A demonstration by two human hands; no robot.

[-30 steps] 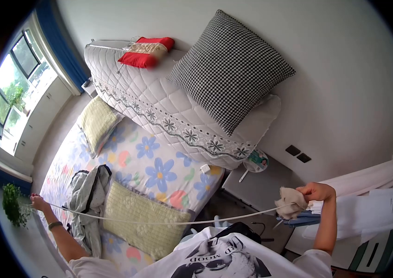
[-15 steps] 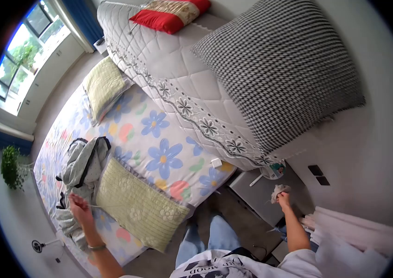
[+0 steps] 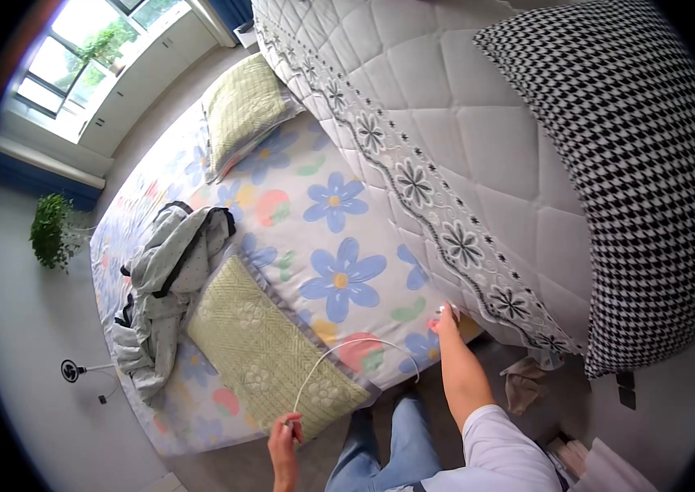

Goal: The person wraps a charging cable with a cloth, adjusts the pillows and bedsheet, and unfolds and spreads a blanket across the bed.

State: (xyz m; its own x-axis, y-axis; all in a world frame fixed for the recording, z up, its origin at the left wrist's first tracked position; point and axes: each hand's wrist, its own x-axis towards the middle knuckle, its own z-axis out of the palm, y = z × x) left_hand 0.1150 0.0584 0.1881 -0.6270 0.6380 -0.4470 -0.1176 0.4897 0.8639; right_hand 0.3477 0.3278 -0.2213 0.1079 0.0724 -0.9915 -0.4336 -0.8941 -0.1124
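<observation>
My left hand (image 3: 284, 435) is closed on one end of a thin white cable (image 3: 347, 343), low in the view beside the green pillow (image 3: 269, 353). From there the cable arcs over the pillow corner and the flowered sheet (image 3: 265, 217), its far end hanging near the bed's edge. At the bed's near corner, by the quilted headboard cover (image 3: 495, 156), my right hand (image 3: 446, 321) has its fingers closed around a small white block, mostly covered by them. A crumpled beige cloth (image 3: 525, 385) lies right of my right forearm, touched by neither hand.
A grey garment (image 3: 168, 275) is heaped on the bed, with a second green pillow (image 3: 241, 111) farther back. A houndstooth cushion (image 3: 651, 180) leans at the right. A plant (image 3: 52, 232) and a small fan (image 3: 72, 371) are at the left; pink fabric (image 3: 610, 467) hangs lower right.
My right hand has let go of the beige cloth and moved left to the white block. My left hand has come lower and rightward with the cable. The view has moved closer to the bed.
</observation>
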